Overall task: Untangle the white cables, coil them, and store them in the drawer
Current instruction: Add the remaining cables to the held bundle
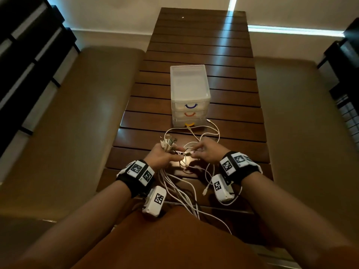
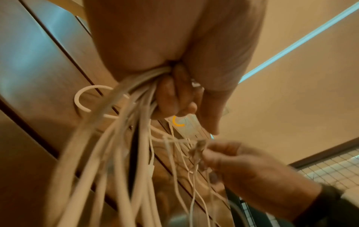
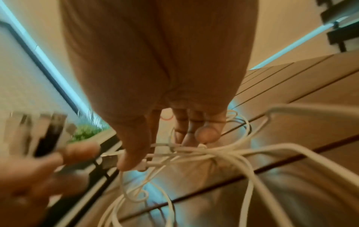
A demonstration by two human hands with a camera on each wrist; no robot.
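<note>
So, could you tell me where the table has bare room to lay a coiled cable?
Bare slats flank the drawer unit on both sides, and the table beyond it is free to the far end. It is crowded in front of the unit: white cables loop there and trail between left hand and right hand.

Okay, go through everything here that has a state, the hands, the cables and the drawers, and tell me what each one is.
Left hand: grips a bunch of cable ends.
Right hand: pinches one connector.
Tangled white cables: knotted, not coiled, lying on the dark slatted wooden table.
Translucent plastic three-drawer unit: all drawers closed.
</note>
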